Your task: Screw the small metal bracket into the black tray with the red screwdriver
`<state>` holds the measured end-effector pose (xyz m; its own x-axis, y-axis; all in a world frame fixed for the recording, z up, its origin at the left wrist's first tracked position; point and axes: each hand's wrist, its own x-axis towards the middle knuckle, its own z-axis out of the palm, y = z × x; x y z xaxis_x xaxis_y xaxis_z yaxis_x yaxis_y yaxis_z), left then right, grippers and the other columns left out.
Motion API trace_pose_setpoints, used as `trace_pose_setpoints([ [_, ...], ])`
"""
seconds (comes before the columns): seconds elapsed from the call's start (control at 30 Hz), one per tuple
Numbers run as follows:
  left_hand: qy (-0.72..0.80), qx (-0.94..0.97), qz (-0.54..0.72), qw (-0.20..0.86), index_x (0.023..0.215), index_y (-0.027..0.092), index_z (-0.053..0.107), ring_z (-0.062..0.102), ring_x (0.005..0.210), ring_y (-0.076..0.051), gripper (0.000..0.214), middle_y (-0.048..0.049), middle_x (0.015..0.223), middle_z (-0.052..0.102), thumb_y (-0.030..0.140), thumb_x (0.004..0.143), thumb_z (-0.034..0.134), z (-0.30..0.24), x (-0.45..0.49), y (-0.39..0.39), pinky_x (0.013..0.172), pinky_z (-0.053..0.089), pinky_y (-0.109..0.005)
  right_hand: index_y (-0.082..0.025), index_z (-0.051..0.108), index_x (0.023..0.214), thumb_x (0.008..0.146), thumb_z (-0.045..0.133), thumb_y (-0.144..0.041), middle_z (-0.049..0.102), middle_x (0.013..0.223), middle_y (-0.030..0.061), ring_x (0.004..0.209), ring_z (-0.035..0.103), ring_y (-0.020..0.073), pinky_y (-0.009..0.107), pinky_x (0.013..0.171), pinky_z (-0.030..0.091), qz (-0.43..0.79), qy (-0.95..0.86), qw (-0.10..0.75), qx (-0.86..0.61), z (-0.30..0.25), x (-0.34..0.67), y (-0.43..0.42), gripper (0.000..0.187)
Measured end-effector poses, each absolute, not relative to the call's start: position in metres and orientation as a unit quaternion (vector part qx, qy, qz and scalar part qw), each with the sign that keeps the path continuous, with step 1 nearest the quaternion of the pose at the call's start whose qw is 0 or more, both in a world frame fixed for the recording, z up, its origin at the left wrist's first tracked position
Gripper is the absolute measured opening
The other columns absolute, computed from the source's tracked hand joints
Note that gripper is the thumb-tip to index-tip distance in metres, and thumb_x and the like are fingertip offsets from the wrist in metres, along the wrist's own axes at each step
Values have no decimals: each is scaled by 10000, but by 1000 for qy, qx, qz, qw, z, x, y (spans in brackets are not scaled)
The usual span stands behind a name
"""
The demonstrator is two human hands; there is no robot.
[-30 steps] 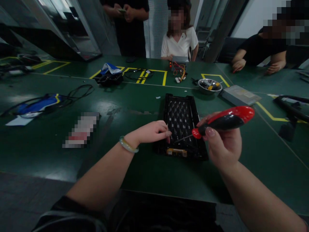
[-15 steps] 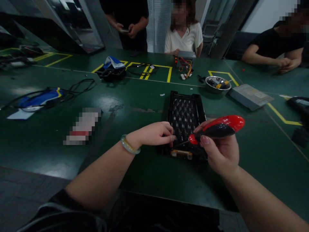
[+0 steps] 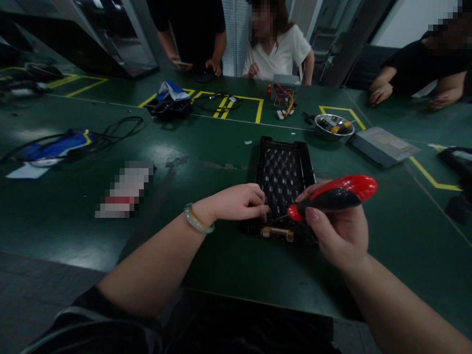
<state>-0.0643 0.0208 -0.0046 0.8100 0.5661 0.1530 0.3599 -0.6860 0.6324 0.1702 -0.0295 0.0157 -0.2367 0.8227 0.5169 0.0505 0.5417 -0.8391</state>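
A black perforated case (image 3: 283, 172) lies flat on the green table (image 3: 206, 157) in front of me, with a small gold connector at its near edge. My right hand (image 3: 339, 231) is closed round a red and black screwdriver (image 3: 334, 194); its thin shaft slants down and left to the case's near end. My left hand (image 3: 236, 202) rests at the case's near left corner, fingertips pinched together right at the screwdriver tip. What they pinch is too small to make out.
A metal bowl (image 3: 334, 127) with small tools and a grey drive (image 3: 381, 145) lie at the far right. Cables and a blue strap (image 3: 59, 147) lie left, a dark bag (image 3: 169, 105) behind. Three people stand or sit along the far edge.
The screwdriver handle has dropped and moved left, bringing its tip down to my left fingertips at the case's near end. The view has shifted slightly; a far person's hands now rest on the table.
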Motion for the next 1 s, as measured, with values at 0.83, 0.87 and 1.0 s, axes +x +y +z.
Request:
trace_pose_setpoints([
  [0.83, 259, 905, 149, 302, 846, 184, 766, 544, 890, -161, 325, -47, 834, 669, 331, 971, 505, 0, -63, 21, 834, 430, -284, -241, 545, 1193, 836, 688, -324, 701, 933, 37, 687, 638, 146, 303, 631, 533, 394, -706, 495, -319, 25, 176, -22, 394],
  [0.87, 260, 906, 149, 300, 845, 183, 764, 544, 890, -161, 325, -47, 835, 670, 331, 971, 504, -1, -62, 21, 833, 430, -283, -244, 548, 1199, 832, 691, -326, 699, 940, 41, 687, 633, 146, 303, 629, 530, 391, -705, 495, -324, 25, 176, -22, 402],
  [1.0, 259, 908, 151, 294, 844, 182, 763, 547, 908, -160, 323, -47, 848, 675, 332, 970, 506, -3, -62, 21, 837, 426, -278, -244, 513, 1264, 843, 670, -277, 683, 985, 55, 774, 641, 165, 326, 691, 534, 394, -708, 486, -327, 27, 177, -24, 452],
])
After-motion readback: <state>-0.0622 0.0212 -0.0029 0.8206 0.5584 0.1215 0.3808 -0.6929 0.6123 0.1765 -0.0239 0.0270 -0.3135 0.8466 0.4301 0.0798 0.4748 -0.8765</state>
